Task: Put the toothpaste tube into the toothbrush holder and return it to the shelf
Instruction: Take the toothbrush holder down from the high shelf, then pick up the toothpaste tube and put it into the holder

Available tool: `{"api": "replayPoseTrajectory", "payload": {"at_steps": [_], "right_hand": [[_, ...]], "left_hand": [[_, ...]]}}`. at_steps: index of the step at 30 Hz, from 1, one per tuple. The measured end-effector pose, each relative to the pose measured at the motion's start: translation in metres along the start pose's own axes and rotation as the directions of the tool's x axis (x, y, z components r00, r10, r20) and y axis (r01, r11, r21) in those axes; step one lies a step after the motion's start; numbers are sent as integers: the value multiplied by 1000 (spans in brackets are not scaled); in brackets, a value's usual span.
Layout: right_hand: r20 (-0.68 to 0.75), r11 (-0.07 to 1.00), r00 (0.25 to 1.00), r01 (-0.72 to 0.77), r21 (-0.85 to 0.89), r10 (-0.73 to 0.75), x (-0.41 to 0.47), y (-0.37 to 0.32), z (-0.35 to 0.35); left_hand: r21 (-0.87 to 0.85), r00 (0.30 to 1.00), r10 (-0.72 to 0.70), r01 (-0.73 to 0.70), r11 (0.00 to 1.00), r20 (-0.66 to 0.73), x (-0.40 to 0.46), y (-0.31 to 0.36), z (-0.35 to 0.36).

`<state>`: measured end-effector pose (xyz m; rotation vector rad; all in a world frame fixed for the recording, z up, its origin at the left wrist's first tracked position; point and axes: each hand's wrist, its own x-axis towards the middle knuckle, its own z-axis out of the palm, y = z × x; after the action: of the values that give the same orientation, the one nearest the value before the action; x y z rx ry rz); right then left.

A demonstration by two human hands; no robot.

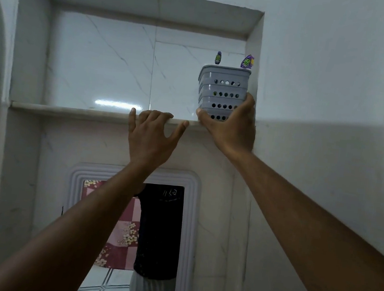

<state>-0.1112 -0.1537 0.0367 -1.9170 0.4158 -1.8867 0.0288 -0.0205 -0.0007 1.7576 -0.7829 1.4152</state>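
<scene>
- Gripping the toothbrush holder (221,92) low around its base, our right hand (230,125) keeps it upright at the right end of the shelf (70,110), tight by the niche wall.
- Our left hand (150,135) is open, fingers draped over the shelf edge, probably for balance.
- Two toothbrush heads (247,62) poke out; we cannot see the toothpaste tube, which is presumably inside.

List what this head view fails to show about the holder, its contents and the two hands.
- Toothpaste tube: not visible; the grey perforated plastic toothbrush holder walls hide its contents, so only two purple toothbrush heads show.
- Holder base: covered by the right hand, so contact with the pale stone shelf is unclear.
- Left hand fingertips: curled over the shelf edge.
</scene>
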Motion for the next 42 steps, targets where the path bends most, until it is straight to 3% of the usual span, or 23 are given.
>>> {"api": "replayPoseTrajectory", "payload": {"at_steps": [9,14,17,22,28,32,36,42], "right_hand": [[-93,976,993,-48,211,69,-40,-8,-56],[-16,973,996,-78,217,83,-97,12,-87],[46,971,993,-119,206,112,-137,30,-101],[175,942,961,-252,223,216,-207,70,-116],[336,890,896,-381,251,289,-302,108,-126],[450,892,813,-446,74,369,-372,134,-128],[545,819,628,-526,-229,555,-444,160,-125],[554,714,469,-573,-402,688,-535,188,-113]], "left_hand": [[-115,992,-81,92,989,96,-2,19,-28],[-279,979,-82,133,951,184,-60,36,-49],[-288,935,-121,223,931,333,-112,41,-62],[-308,886,-59,222,925,459,-207,39,-85],[-136,714,-264,450,883,648,-313,12,-102],[-24,592,-366,546,838,718,-383,-14,-113],[74,484,-427,591,803,764,-448,-38,-121],[244,351,-529,605,758,772,-526,-87,-124]]}}
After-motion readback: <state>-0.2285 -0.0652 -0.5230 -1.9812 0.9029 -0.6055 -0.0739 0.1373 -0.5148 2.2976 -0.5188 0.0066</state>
